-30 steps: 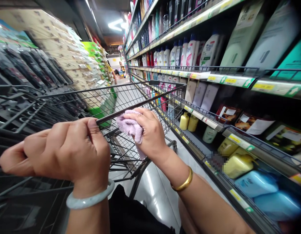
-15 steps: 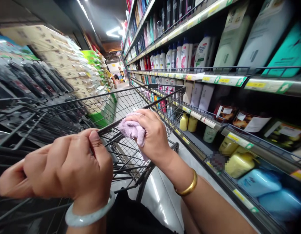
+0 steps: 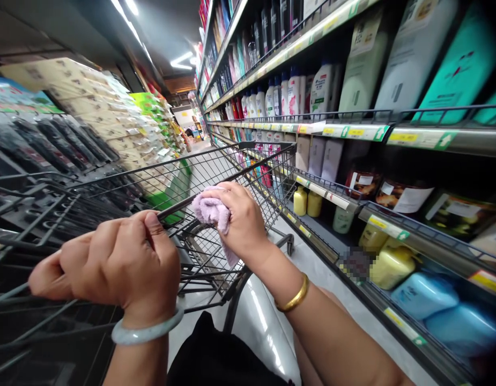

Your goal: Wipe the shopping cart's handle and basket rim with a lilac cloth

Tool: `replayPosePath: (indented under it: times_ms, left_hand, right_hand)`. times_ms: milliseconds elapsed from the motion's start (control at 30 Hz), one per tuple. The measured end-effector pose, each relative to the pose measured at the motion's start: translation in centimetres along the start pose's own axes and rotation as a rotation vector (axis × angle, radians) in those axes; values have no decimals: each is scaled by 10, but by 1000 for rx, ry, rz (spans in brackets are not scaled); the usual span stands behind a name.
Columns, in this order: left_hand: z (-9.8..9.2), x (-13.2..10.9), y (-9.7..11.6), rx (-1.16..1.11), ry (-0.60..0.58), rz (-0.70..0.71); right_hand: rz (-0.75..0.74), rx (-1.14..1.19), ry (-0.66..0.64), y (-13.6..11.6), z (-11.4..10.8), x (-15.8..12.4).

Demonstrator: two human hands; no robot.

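- While the left hand [image 3: 119, 262] is clenched around the rail [image 3: 177, 206] of a black cart [image 3: 250, 145], the right hand [image 3: 248, 222] grips a cloth [image 3: 211, 208] against it, farther along.
- Pale purple, fluffy and bunched, the cloth has one end hanging down.
- Shelf labels [image 3: 422, 138] carry yellow patches and white arrows on green; a white bottle's [image 3: 321, 91] lettering is too small to read surely.

- Cart rail [image 3: 177, 208]: stretch under the left grip [image 3: 119, 262] hidden.
- Lilac cloth [image 3: 211, 209]: partly covered by right grip [image 3: 245, 222].
- Both forearms [image 3: 332, 332]: cut off by bottom edge.
- Pixelated patch [image 3: 355, 262], lower shelf [image 3: 404, 327]: perhaps a bottle, can't be sure.
- Right-hand blue bottle [image 3: 465, 327]: blurred.
- Aisle's far end [image 3: 194, 134]: too small to tell.
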State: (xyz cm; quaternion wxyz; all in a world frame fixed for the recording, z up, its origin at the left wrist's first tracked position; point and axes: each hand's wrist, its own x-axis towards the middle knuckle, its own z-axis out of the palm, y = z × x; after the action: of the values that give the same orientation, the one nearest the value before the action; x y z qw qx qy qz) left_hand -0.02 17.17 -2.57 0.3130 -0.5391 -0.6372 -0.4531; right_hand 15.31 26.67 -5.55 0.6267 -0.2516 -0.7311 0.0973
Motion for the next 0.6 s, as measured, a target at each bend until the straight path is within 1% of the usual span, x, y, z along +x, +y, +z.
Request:
replayPosePath:
  times_ms: [67,100,200,400,500,600]
  left_hand:
    - [3,4,2,140,96,28]
    - [5,5,4,179,116,38]
    - [10,8,6,182,85,47]
    - [22,8,8,200,80,56]
    - [26,9,13,219,80,27]
    - [26,9,21,249,41,14]
  right_hand:
    - [6,4,-6,2,2,1]
    - [15,6,-6,3,3,1]
    - [44,7,1,6,5,2]
    - [58,-4,6,14,6,3]
    - [66,-5,18,18,6,3]
    - [89,-11,40,23,3,4]
